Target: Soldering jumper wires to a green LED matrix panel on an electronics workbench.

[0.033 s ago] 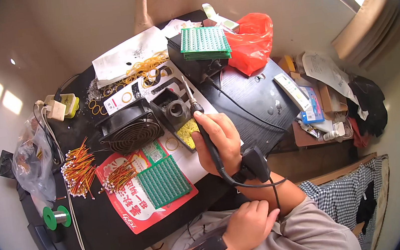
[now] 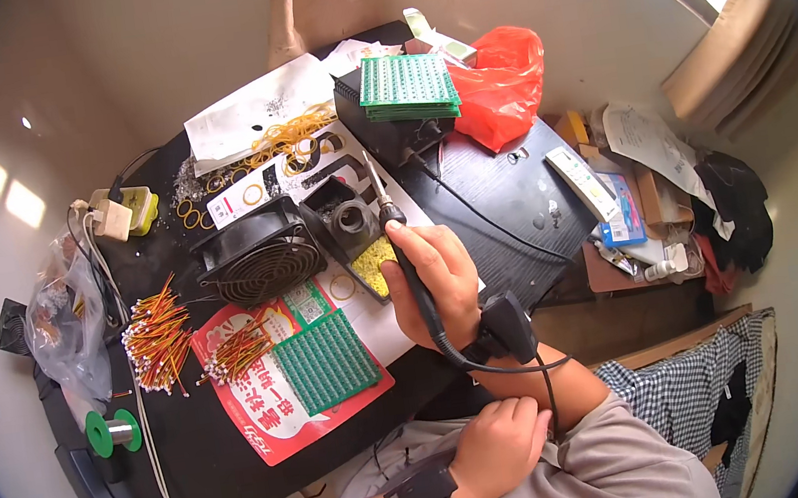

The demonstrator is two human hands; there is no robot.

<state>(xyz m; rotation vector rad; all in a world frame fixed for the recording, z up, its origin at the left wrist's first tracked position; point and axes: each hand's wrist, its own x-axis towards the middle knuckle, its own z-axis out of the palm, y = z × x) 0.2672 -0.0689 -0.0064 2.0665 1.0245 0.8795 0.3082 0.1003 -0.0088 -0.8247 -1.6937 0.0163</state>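
While your right hand [image 2: 433,280] is closed around the soldering iron [image 2: 396,239] — tip up, over the black stand [image 2: 347,221] and yellow sponge [image 2: 376,264] — your left hand [image 2: 499,447] rests loosely curled and empty at your chest. Light and rigid, the iron is probably hot up front — grip only the handle. Beside it sit the fan [image 2: 257,258] and green circuit board [image 2: 325,359].

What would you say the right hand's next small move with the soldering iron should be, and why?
Probably lower the soldering iron tip into the black stand: the right hand holds it raised just beside the stand and the yellow sponge, while the left hand rests near the body, holding nothing.
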